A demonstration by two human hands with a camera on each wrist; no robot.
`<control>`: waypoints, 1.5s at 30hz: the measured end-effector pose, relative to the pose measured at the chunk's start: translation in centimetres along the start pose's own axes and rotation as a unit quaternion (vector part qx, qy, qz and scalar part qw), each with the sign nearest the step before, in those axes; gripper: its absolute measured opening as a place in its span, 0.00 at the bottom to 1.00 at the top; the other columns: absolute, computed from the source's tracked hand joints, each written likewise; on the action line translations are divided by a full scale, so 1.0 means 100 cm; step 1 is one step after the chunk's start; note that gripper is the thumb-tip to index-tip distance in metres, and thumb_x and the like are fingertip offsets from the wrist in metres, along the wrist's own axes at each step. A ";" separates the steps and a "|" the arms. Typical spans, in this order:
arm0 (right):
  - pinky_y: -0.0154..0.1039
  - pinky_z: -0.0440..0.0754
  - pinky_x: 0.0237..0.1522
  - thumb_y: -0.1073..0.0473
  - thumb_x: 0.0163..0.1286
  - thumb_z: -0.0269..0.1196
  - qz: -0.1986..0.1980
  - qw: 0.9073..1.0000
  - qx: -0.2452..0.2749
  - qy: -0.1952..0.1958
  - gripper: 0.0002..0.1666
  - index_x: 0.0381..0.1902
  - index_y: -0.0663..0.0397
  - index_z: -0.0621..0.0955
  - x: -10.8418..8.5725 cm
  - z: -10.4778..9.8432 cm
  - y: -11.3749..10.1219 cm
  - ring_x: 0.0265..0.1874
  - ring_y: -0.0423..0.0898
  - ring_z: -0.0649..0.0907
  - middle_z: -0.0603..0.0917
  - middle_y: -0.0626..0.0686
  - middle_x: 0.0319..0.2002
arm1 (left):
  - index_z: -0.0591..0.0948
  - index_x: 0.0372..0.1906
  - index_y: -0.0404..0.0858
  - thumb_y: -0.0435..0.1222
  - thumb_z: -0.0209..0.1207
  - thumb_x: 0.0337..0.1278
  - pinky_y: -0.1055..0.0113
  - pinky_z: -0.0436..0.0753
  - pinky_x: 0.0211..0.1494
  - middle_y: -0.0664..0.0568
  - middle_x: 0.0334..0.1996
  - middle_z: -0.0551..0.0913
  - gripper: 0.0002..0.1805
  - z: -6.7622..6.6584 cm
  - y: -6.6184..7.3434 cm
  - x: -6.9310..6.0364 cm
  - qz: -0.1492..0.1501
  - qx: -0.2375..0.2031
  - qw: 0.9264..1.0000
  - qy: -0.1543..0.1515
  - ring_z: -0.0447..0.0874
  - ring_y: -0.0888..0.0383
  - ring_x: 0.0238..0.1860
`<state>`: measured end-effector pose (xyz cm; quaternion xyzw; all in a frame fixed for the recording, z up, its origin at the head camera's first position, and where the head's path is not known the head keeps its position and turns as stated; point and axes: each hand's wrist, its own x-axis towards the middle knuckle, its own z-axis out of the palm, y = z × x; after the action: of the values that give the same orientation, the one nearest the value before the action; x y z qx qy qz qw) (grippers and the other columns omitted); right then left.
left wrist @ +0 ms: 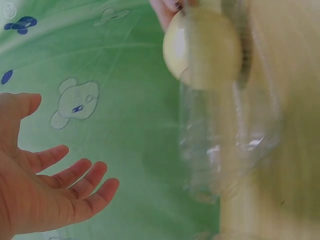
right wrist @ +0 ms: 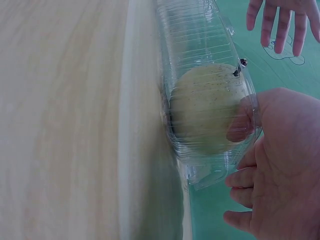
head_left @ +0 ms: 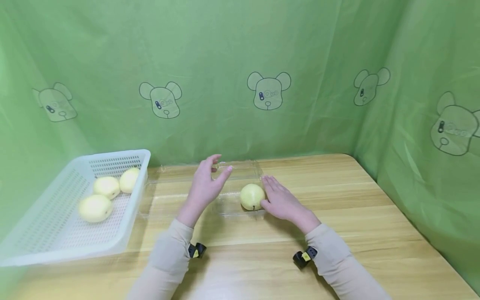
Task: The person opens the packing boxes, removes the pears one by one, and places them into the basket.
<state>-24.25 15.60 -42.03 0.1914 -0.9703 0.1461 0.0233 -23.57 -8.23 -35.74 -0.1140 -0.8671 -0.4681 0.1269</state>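
A pale yellow-green pear sits in the right end of a clear plastic clamshell box, which lies spread open on the table. My right hand is at that end. In the right wrist view its thumb reaches over the rim beside the pear, and its other fingers stay outside the wall, loosely extended. Whether the thumb presses the pear is unclear through the plastic. Above the box's middle hovers my left hand, fingers spread and slightly bent, holding nothing.
To the left stands a white perforated plastic basket with three more pears inside. The wooden table extends to the right. A green curtain with bear-head prints hangs behind and along both sides.
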 end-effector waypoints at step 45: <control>0.55 0.52 0.77 0.51 0.69 0.50 -0.003 1.000 0.001 -0.002 0.45 0.74 0.71 0.50 0.001 0.003 0.000 0.76 0.63 0.53 0.51 0.68 0.76 | 0.75 0.61 0.32 0.44 0.62 0.60 0.51 0.79 0.62 0.37 0.58 0.79 0.28 0.083 -0.022 0.006 -0.031 -0.052 0.989 -0.132 0.78 0.42 0.57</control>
<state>-24.38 15.49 -42.28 0.1950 -0.9695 0.1470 0.0213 -25.81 -2.34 -41.63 -0.1544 -0.8539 -0.4968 -0.0097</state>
